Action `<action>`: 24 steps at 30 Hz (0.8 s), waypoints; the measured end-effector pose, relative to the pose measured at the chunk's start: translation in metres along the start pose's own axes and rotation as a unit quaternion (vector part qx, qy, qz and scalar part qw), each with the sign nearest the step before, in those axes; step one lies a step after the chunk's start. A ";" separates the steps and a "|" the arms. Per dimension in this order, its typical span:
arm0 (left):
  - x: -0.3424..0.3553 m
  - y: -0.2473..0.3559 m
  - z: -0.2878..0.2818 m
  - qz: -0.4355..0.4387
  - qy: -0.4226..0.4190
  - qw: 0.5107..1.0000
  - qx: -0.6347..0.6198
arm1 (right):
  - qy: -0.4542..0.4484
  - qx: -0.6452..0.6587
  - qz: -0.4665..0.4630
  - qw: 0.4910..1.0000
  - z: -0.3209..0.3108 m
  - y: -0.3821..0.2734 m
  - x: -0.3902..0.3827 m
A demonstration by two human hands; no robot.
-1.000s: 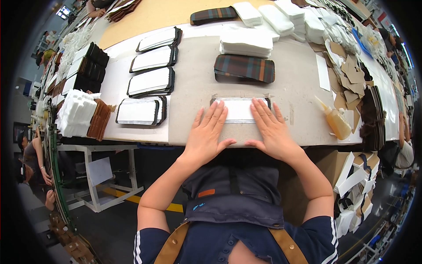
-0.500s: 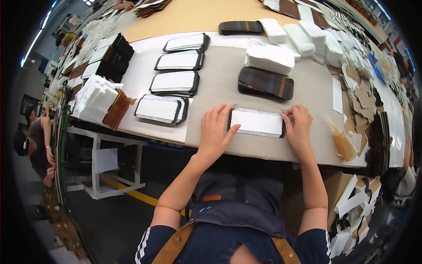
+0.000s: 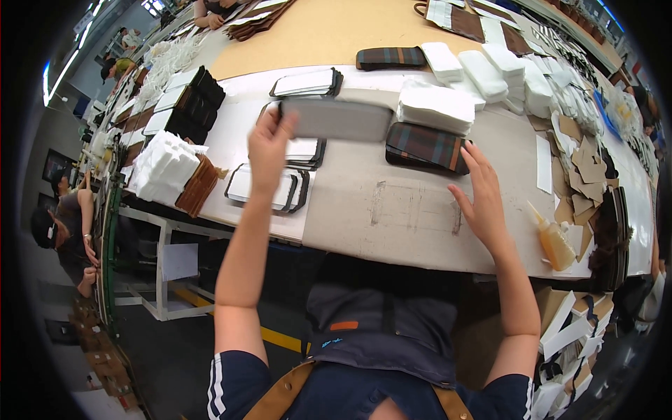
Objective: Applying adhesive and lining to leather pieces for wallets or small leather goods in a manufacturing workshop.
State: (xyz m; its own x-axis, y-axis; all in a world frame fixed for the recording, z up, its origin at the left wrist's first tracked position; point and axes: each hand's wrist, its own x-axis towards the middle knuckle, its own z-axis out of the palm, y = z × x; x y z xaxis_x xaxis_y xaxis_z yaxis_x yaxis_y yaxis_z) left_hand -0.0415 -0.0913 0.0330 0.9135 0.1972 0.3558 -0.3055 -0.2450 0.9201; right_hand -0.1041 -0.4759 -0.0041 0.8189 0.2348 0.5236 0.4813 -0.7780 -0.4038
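Observation:
My left hand grips one end of a flat oblong panel with rounded corners. The panel's face looks grey and its edge dark; motion smears it. It is lifted above the table, across the stacks of white-faced, dark-edged panels on the left. My right hand has its fingers spread and holds nothing. Its fingertips are beside the stack of dark plaid pieces, and I cannot tell whether they touch it. Behind that stack stands a pile of white pads.
A glue bottle with amber contents leans near the right front edge, by brown card scraps. White pads and brown pieces stand at the left edge. More white pads and a plaid piece lie farther back. Other people sit at the left.
The panel that lay on the table between both hands is now up in my left hand, carried left and away from me. My right hand has let go and opened.

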 end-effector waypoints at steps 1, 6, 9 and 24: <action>0.028 -0.011 -0.012 0.002 0.010 1.000 -0.010 | -0.025 -0.017 -0.008 1.000 0.005 0.004 0.006; 0.146 -0.080 -0.036 -0.042 0.058 0.997 -0.035 | -0.064 -0.074 -0.031 0.995 0.027 0.034 0.007; 0.183 -0.141 -0.055 -0.129 0.084 0.984 0.090 | -0.055 -0.074 -0.036 0.995 0.028 0.027 0.007; -0.033 0.002 0.016 0.069 -0.190 0.970 0.135 | 0.033 -0.126 -0.106 0.986 0.023 0.021 0.015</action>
State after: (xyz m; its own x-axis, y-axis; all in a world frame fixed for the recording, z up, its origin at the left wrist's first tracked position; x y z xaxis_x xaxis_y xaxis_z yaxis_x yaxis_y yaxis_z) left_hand -0.0678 -0.1129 0.0202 0.9180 -0.2071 0.3383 -0.3966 -0.4943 0.7735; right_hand -0.0744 -0.4752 -0.0216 0.6822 0.3753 0.6275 0.5397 -0.8374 -0.0860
